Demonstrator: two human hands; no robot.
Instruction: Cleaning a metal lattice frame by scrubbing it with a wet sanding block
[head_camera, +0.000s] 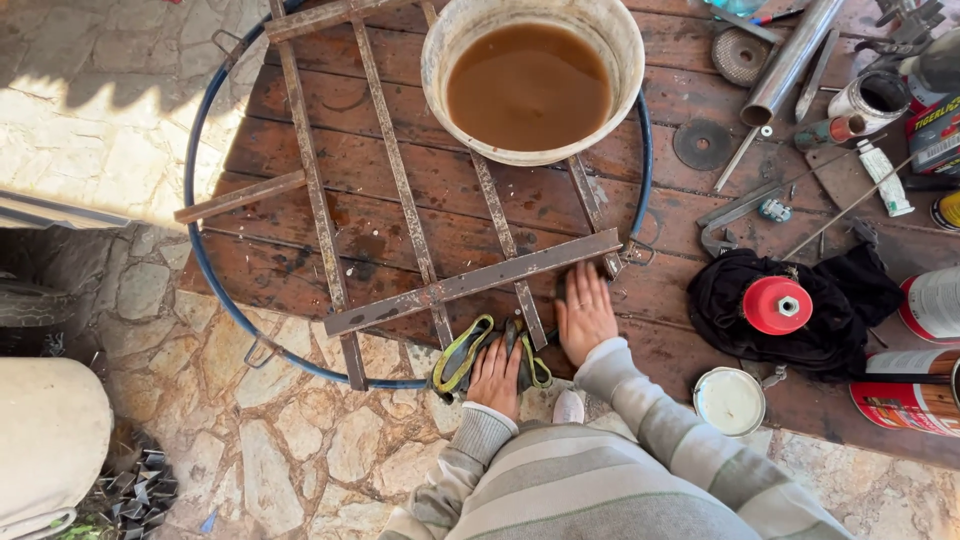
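A rusty metal grille (400, 190) of flat bars lies on a wooden table (420, 160), ringed by a blue metal hoop (200, 260). My left hand (496, 378) rests on a pair of dark work gloves with yellow-green trim (462, 352) at the table's near edge. My right hand (585, 315) lies flat, fingers together, on the wood just below the grille's near crossbar, with something dark under its fingertips. A white bucket (440, 50) of brown liquid stands on the grille's far end.
To the right lie a black cloth (830, 310) with a red disc-shaped part (777, 304), a white lid (730, 401), paint cans (915, 395), a steel tube (790, 60), grinding discs (702, 143) and small tools. Stone paving (250, 430) surrounds the table.
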